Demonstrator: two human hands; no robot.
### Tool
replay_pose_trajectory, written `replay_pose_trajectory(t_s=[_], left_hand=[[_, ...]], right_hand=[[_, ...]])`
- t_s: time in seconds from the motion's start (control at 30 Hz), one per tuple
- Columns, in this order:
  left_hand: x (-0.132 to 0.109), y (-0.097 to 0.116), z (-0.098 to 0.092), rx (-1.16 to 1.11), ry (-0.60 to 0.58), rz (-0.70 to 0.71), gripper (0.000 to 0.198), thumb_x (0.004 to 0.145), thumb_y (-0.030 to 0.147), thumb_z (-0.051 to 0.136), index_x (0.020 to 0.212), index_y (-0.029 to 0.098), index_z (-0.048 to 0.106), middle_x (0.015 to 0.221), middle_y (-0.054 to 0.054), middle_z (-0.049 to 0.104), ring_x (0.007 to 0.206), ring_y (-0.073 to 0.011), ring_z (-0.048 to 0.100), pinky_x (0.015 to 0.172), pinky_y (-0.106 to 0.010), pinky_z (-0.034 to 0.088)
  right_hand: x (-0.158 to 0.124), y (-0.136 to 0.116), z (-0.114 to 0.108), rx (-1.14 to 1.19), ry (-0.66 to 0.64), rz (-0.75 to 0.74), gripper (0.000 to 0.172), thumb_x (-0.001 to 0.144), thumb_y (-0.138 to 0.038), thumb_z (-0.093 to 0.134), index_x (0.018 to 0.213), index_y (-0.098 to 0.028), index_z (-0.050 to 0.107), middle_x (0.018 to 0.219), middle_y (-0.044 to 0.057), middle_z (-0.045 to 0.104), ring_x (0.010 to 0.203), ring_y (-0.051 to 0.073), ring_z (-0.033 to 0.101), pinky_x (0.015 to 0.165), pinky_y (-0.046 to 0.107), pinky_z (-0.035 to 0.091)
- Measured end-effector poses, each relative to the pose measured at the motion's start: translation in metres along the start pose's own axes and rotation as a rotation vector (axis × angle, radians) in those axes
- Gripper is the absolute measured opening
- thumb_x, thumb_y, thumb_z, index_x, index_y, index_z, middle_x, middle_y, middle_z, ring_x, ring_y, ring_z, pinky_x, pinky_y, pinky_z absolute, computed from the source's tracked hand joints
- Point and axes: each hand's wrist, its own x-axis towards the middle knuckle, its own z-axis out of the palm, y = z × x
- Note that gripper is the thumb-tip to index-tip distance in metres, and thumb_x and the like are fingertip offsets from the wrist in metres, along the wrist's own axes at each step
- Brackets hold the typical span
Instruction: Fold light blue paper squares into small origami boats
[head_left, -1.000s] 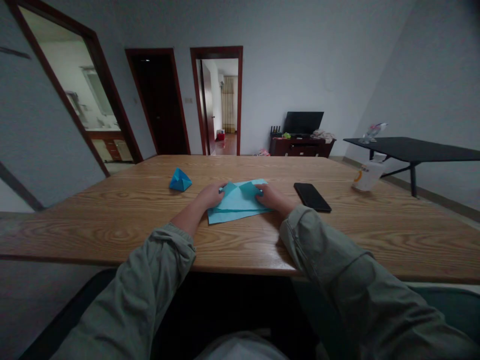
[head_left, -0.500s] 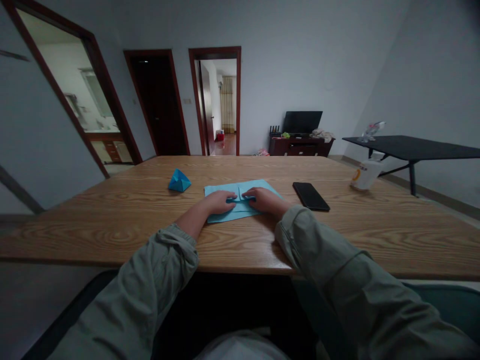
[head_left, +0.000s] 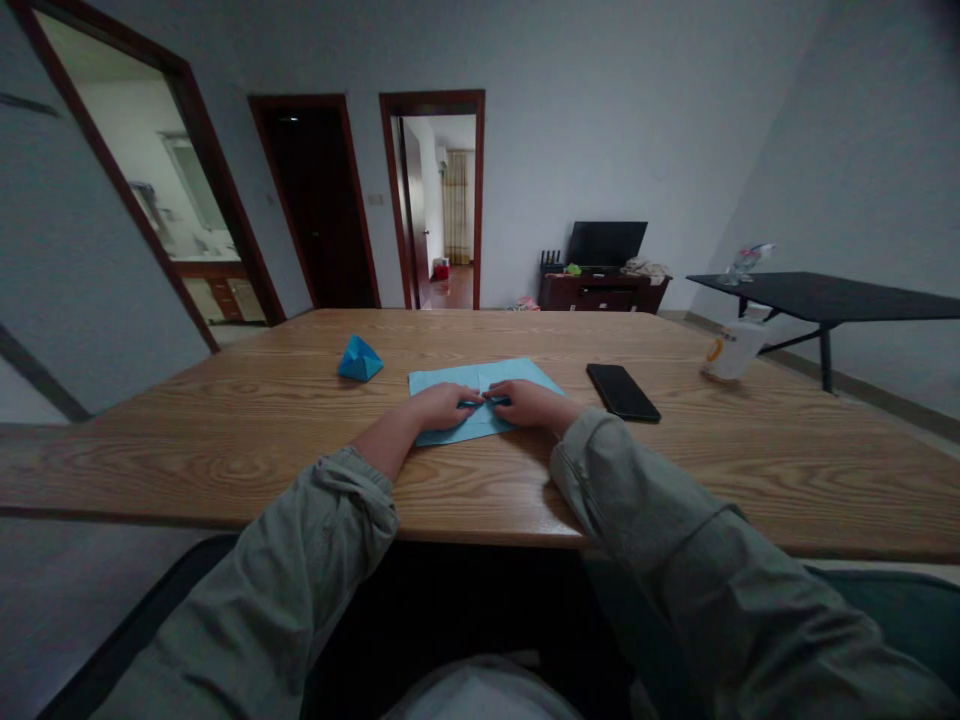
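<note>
Light blue paper (head_left: 517,370) lies on the wooden table in front of me, with crease lines across its middle. My left hand (head_left: 446,405) rests on its left half, thumb and fingers closed on a raised fold near the centre. From the right, my right hand (head_left: 529,403) pinches the same fold, its fingertips almost meeting those of the left. The fingers hide the exact shape of the fold. To the left of the paper stands a darker blue folded paper piece (head_left: 360,360), pointed at the top.
A black phone (head_left: 622,391) lies right of my right hand. Farther right stands a translucent white plastic container (head_left: 735,350) on the wooden table (head_left: 247,440). Behind are a black table (head_left: 825,293), a cabinet (head_left: 600,293) with a screen (head_left: 606,244), and doorways.
Both hands have drawn closer together at the paper's middle, narrowing the gap between the fingertips. The paper, folded piece and phone stay in place.
</note>
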Motion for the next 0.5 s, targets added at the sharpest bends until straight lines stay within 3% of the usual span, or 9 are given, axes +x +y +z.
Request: replay_pose_trajectory(t_s=[0.17, 0.3, 0.37, 0.5], left_hand=[[0.0, 0.002, -0.002, -0.029, -0.044, -0.022, 0.043, 0.08, 0.03, 0.057, 0.122, 0.029, 0.064, 0.138, -0.001, 0.053, 0.126, -0.0244, 0.05, 0.107, -0.034, 0.034], [0.0, 0.003, -0.003, -0.029, -0.042, -0.033, 0.042, 0.079, 0.03, 0.058, 0.12, 0.027, 0.066, 0.136, -0.002, 0.054, 0.123, -0.0261, 0.053, 0.105, -0.035, 0.036], [0.0, 0.002, -0.002, -0.025, -0.038, -0.029, 0.042, 0.078, 0.03, 0.057, 0.119, 0.026, 0.067, 0.135, -0.003, 0.056, 0.12, -0.0258, 0.055, 0.103, -0.033, 0.038], [0.003, -0.001, 0.0, -0.002, -0.059, 0.0, 0.043, 0.079, 0.029, 0.055, 0.12, 0.024, 0.066, 0.13, -0.003, 0.061, 0.116, -0.0238, 0.058, 0.1, -0.029, 0.04]], right_hand=[[0.002, -0.003, -0.004, 0.037, -0.028, 0.083, 0.044, 0.083, -0.028, 0.052, 0.124, -0.02, 0.065, 0.124, 0.009, 0.064, 0.112, 0.026, 0.06, 0.096, 0.031, 0.042], [0.012, -0.003, -0.013, 0.047, -0.059, 0.171, 0.036, 0.086, -0.03, 0.047, 0.11, -0.021, 0.073, 0.11, 0.009, 0.071, 0.099, 0.025, 0.066, 0.086, 0.03, 0.046], [0.021, -0.004, -0.017, 0.019, -0.002, 0.177, 0.036, 0.088, -0.028, 0.045, 0.108, -0.018, 0.073, 0.108, 0.011, 0.071, 0.098, 0.026, 0.066, 0.085, 0.031, 0.047], [0.04, -0.005, -0.013, -0.008, 0.177, 0.067, 0.043, 0.095, -0.029, 0.038, 0.125, -0.01, 0.061, 0.128, 0.016, 0.06, 0.119, 0.026, 0.055, 0.099, 0.032, 0.04]])
